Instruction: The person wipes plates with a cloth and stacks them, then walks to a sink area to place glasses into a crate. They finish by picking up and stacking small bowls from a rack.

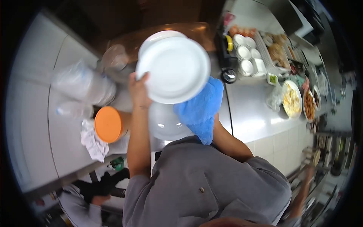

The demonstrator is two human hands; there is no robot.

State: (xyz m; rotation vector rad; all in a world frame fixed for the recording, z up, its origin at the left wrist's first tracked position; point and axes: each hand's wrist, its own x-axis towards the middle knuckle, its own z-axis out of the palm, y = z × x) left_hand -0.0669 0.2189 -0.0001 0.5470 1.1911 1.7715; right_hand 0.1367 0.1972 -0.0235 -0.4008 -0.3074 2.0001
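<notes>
My left hand (pixel 139 89) grips the left rim of a round white plate (pixel 176 70), thumb on its upper face. Against the plate's lower right edge lies a blue cloth (pixel 202 109), bunched over my right hand (pixel 216 122). The cloth covers most of that hand, and its fingers are hidden. Another white plate (pixel 160 36) shows partly behind the held one. Below them, near my body, a pale round dish (pixel 164 125) rests on the steel counter, partly covered by the plate and cloth.
Left stand an orange-lidded container (pixel 108 124), crumpled paper (pixel 93 142) and plastic-wrapped items (pixel 85 83). White-lidded containers (pixel 244 53) and a food platter (pixel 292 99) line the right counter (pixel 249 102). Other people show at lower left (pixel 81 206) and lower right (pixel 302 193).
</notes>
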